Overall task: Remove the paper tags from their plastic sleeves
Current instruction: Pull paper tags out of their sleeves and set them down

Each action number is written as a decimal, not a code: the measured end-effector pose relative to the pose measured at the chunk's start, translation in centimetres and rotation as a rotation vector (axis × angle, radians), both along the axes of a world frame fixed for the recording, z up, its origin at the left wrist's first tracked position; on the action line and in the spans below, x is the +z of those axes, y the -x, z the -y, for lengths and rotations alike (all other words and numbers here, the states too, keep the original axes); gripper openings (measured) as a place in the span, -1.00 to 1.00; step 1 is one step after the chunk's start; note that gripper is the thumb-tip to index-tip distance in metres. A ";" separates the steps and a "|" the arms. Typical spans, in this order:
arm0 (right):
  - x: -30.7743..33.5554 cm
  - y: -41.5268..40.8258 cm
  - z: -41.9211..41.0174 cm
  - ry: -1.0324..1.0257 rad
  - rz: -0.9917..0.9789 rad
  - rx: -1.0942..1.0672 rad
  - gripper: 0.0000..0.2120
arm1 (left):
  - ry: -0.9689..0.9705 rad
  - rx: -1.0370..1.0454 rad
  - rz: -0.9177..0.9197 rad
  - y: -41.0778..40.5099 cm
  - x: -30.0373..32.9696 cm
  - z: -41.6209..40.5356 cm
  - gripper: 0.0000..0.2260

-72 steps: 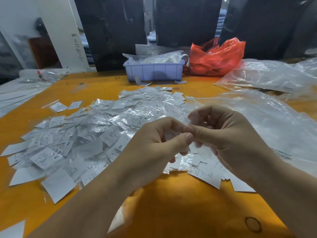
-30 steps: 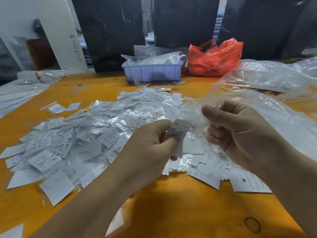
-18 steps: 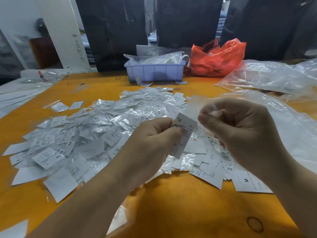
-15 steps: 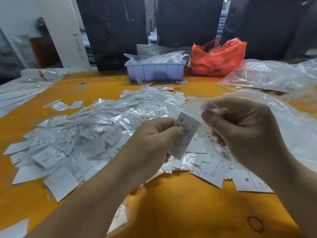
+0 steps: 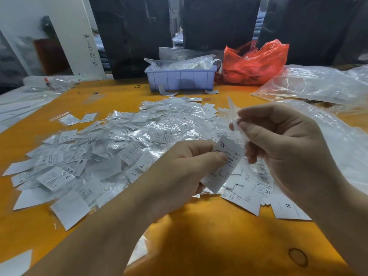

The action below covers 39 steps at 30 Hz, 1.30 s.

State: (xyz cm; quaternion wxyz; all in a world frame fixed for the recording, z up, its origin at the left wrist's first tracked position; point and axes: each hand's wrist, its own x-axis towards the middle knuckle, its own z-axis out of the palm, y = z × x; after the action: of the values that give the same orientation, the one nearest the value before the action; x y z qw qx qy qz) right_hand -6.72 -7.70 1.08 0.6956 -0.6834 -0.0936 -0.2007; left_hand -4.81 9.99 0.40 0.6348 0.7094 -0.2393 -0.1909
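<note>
My left hand [image 5: 185, 166] pinches a bare paper tag [image 5: 225, 164] marked XL between thumb and fingers, and my right hand [image 5: 278, 144] grips the crumpled, empty plastic sleeve [image 5: 235, 118] just above and beside it; the two hands are close but apart, tag and sleeve fully separated as far as I can tell. To finish this step well I judge I should drop the tag flat onto the bare tags [image 5: 258, 192] lying under my right hand, and let the sleeve go well clear of them, since the film is light, clingy and could drift back among the paper. The tag is a thin, stiff white rectangle with fine print; the sleeve is clear, glossy and wrinkled, holding no shape. Under my wrists the counter [image 5: 199, 236] is smooth and orange. Beyond and to the left of my left hand spreads the heap of sleeved tags [image 5: 119, 144], glinting where the film catches light. To the right of my right hand lie big, soft clear bags [image 5: 318, 88]. Farther ahead sits a ribbed lilac plastic bin [image 5: 180, 78], with a crinkled red bag [image 5: 254, 64] beside it.
</note>
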 end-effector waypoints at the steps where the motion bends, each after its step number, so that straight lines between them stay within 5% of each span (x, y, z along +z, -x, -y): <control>1: 0.0 0.1 -0.1 -0.018 -0.002 -0.001 -0.76 | -0.007 -0.030 0.004 0.1 -0.1 0.0 -0.80; 15: -0.4 0.6 -0.6 0.076 0.045 -0.121 -0.79 | -0.089 -0.118 0.084 0.3 -0.6 0.3 -0.69; 28: -0.2 0.4 -0.8 -0.157 -0.053 0.034 -0.75 | -0.136 -0.024 0.101 0.2 -0.7 0.3 -0.64; 39: -0.4 0.3 -0.8 -0.086 -0.050 -0.032 -0.79 | -0.109 -0.037 0.066 0.3 -0.5 0.4 -0.69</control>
State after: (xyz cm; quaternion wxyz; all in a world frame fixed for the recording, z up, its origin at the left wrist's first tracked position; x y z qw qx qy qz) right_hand -7.06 -6.93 0.69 0.7232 -0.6591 -0.0563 -0.1985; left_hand -5.07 9.64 -0.14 0.5833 0.7443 -0.2627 -0.1918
